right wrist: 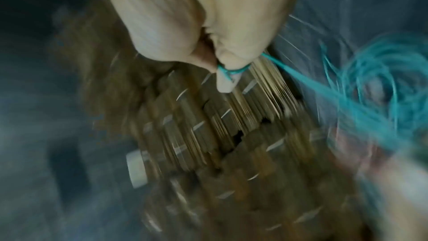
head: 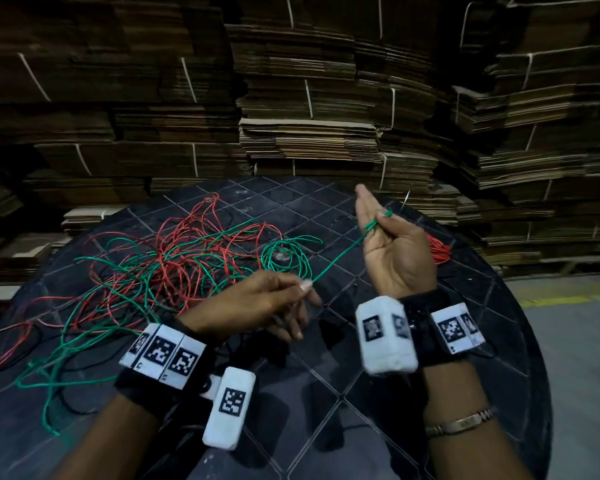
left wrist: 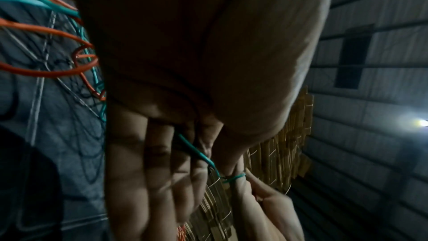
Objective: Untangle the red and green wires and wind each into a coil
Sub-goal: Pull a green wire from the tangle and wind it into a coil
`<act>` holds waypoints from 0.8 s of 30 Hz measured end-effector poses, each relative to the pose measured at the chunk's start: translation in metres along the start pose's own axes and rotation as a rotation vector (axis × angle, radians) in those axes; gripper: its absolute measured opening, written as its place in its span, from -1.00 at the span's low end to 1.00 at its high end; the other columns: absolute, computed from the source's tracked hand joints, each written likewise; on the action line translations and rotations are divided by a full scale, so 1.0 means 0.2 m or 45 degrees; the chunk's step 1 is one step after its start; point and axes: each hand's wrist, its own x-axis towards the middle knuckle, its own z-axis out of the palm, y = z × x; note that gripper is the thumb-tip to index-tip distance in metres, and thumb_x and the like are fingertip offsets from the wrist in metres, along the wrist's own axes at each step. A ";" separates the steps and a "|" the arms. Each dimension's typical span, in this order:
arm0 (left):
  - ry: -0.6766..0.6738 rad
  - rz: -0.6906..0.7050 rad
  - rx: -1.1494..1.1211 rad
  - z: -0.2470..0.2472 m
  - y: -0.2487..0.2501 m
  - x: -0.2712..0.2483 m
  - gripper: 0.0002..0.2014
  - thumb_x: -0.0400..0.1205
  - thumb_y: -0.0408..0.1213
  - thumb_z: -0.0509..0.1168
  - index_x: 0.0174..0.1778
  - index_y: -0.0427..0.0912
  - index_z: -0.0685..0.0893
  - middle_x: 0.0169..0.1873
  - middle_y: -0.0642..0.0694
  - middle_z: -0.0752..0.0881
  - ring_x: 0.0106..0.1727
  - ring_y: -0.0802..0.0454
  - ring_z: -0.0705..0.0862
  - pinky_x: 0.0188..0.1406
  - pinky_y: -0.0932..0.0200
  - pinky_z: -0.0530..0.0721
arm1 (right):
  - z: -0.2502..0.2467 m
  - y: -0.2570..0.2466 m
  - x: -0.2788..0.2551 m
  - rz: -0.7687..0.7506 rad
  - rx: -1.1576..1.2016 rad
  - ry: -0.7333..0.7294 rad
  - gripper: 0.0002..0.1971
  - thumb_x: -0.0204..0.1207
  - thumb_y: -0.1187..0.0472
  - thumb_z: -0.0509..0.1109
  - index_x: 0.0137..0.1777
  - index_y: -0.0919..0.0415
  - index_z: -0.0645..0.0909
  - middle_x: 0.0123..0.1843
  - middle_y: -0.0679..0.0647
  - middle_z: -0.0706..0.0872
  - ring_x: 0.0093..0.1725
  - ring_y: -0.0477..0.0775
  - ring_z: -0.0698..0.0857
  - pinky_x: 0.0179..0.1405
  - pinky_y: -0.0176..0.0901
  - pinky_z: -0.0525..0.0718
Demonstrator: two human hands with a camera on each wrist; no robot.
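The right hand (head: 392, 244) is raised palm-up over the round dark grid-patterned desk (head: 413, 341), with the thin green wire (head: 336, 258) wound round its thumb and running taut to the left hand (head: 257, 306), which pinches it between fingertips; the thin red wire (head: 187, 237) lies tangled with green loops on the desk's left. The left wrist view shows green wire (left wrist: 197, 151) crossing the fingers. The blurred right wrist view shows it looped round the thumb (right wrist: 228, 70).
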 end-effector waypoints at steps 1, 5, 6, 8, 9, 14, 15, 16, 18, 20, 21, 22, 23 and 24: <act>-0.020 0.020 0.025 0.01 -0.01 0.00 -0.65 0.85 -0.17 0.15 0.21 -0.38 0.72 -0.20 -0.17 0.71 -0.22 -0.01 0.76 -0.16 0.17 0.74 | 0.01 0.03 0.00 -0.083 -0.204 0.018 -0.55 0.68 0.62 -0.03 0.57 0.71 0.21 0.53 0.51 0.53 0.54 0.28 0.58 0.46 -0.01 0.64; 0.117 0.377 0.205 -0.01 0.02 -0.02 -0.71 0.80 -0.20 0.27 0.10 -0.32 0.84 -0.10 -0.07 0.82 -0.02 0.11 0.75 0.08 0.20 0.71 | 0.00 0.14 -0.01 -0.138 -0.986 -0.054 -0.61 0.72 0.63 -0.02 0.53 0.58 0.17 0.56 0.35 0.49 0.54 0.11 0.58 0.51 -0.17 0.56; 0.194 0.481 0.262 -0.02 0.03 -0.03 -0.74 0.78 -0.20 0.32 0.06 -0.28 0.86 -0.08 -0.05 0.82 0.01 0.12 0.75 0.12 0.23 0.68 | 0.00 0.16 -0.02 -0.080 -1.151 -0.112 -0.68 0.72 0.62 -0.01 0.45 0.53 0.22 0.55 0.35 0.49 0.54 0.12 0.57 0.51 -0.19 0.56; 0.344 0.638 0.320 -0.05 0.03 -0.03 -0.80 0.75 -0.23 0.38 0.02 -0.22 0.89 -0.09 -0.05 0.79 0.04 0.03 0.74 0.14 0.21 0.64 | -0.01 0.19 -0.05 0.086 -1.353 -0.237 -0.70 0.71 0.62 0.07 0.39 0.45 0.23 0.42 0.32 0.62 0.40 0.12 0.68 0.32 -0.22 0.69; 0.403 0.675 0.321 -0.07 0.03 -0.03 -0.83 0.74 -0.25 0.41 0.00 -0.21 0.90 -0.10 -0.07 0.78 0.05 -0.05 0.73 0.13 0.15 0.65 | -0.01 0.19 -0.06 0.171 -1.398 -0.277 -0.65 0.70 0.63 0.10 0.43 0.45 0.21 0.26 0.25 0.73 0.25 0.10 0.76 0.22 -0.19 0.74; 0.566 0.687 0.147 -0.12 0.01 -0.02 -0.76 0.61 -0.19 0.51 -0.27 -0.29 0.80 -0.10 -0.31 0.61 -0.01 -0.04 0.63 0.07 0.04 0.59 | 0.07 0.21 -0.13 0.583 -1.225 -0.330 -0.64 0.66 0.66 0.04 0.41 0.47 0.34 -0.22 0.21 0.71 -0.42 0.01 0.67 -0.38 -0.23 0.66; 0.560 0.687 0.121 -0.13 0.00 -0.02 -0.68 0.58 -0.15 0.51 -0.31 -0.36 0.74 -0.09 -0.38 0.57 -0.02 -0.02 0.60 0.05 0.12 0.57 | 0.08 0.21 -0.15 0.624 -1.218 -0.357 -0.66 0.68 0.61 0.08 0.43 0.52 0.38 -0.22 0.23 0.67 -0.46 0.00 0.60 -0.47 -0.28 0.57; 0.547 0.682 0.102 -0.13 0.00 -0.02 -0.60 0.55 -0.11 0.49 -0.32 -0.44 0.67 -0.10 -0.43 0.53 -0.03 -0.02 0.57 0.04 0.19 0.56 | 0.10 0.21 -0.16 0.667 -1.191 -0.398 -0.66 0.69 0.57 0.10 0.44 0.54 0.42 -0.23 0.24 0.65 -0.49 -0.02 0.54 -0.52 -0.31 0.49; 0.536 0.669 0.052 -0.15 -0.01 -0.02 -0.51 0.52 -0.08 0.47 -0.31 -0.56 0.59 -0.14 -0.41 0.49 -0.05 0.00 0.54 -0.01 0.27 0.55 | 0.12 0.20 -0.19 0.758 -1.117 -0.512 -0.64 0.64 0.54 0.09 0.41 0.52 0.47 -0.25 0.26 0.60 -0.53 -0.06 0.46 -0.56 -0.35 0.38; 0.510 0.649 0.041 -0.17 -0.02 -0.03 -0.55 0.54 -0.10 0.49 -0.32 -0.51 0.64 -0.15 -0.32 0.48 -0.06 -0.01 0.55 -0.05 0.23 0.57 | 0.13 0.20 -0.21 0.833 -1.075 -0.580 -0.59 0.58 0.54 0.04 0.39 0.53 0.48 -0.28 0.25 0.57 -0.58 -0.11 0.41 -0.59 -0.37 0.30; 0.491 0.636 0.070 -0.18 -0.02 -0.04 -0.60 0.56 -0.12 0.51 -0.35 -0.42 0.67 -0.15 -0.29 0.49 -0.07 -0.01 0.56 -0.06 0.22 0.58 | 0.13 0.20 -0.21 0.862 -1.072 -0.587 -0.58 0.56 0.54 0.01 0.36 0.55 0.50 -0.31 0.24 0.56 -0.60 -0.14 0.39 -0.62 -0.37 0.24; 0.489 0.620 0.106 -0.18 -0.02 -0.05 -0.64 0.57 -0.14 0.54 -0.38 -0.35 0.68 -0.17 -0.24 0.49 -0.08 0.01 0.57 -0.06 0.22 0.58 | 0.14 0.20 -0.22 0.898 -1.064 -0.581 -0.58 0.53 0.51 0.00 0.31 0.55 0.52 -0.36 0.21 0.57 -0.63 -0.15 0.35 -0.64 -0.36 0.16; 0.515 0.598 0.129 -0.18 -0.02 -0.04 -0.63 0.57 -0.15 0.57 -0.39 -0.33 0.67 -0.19 -0.18 0.50 -0.11 0.05 0.58 -0.09 0.25 0.58 | 0.13 0.19 -0.21 0.944 -1.052 -0.568 -0.59 0.49 0.44 0.02 0.25 0.53 0.53 -0.41 0.16 0.56 -0.66 -0.16 0.30 -0.66 -0.34 0.06; 0.565 0.570 0.146 -0.18 -0.03 -0.04 -0.60 0.56 -0.13 0.61 -0.38 -0.35 0.65 -0.21 -0.14 0.51 -0.17 0.10 0.58 -0.16 0.27 0.56 | 0.12 0.19 -0.20 0.995 -1.028 -0.556 -0.58 0.43 0.37 0.05 0.21 0.52 0.53 -0.45 0.12 0.54 -0.68 -0.16 0.24 -0.67 -0.30 -0.04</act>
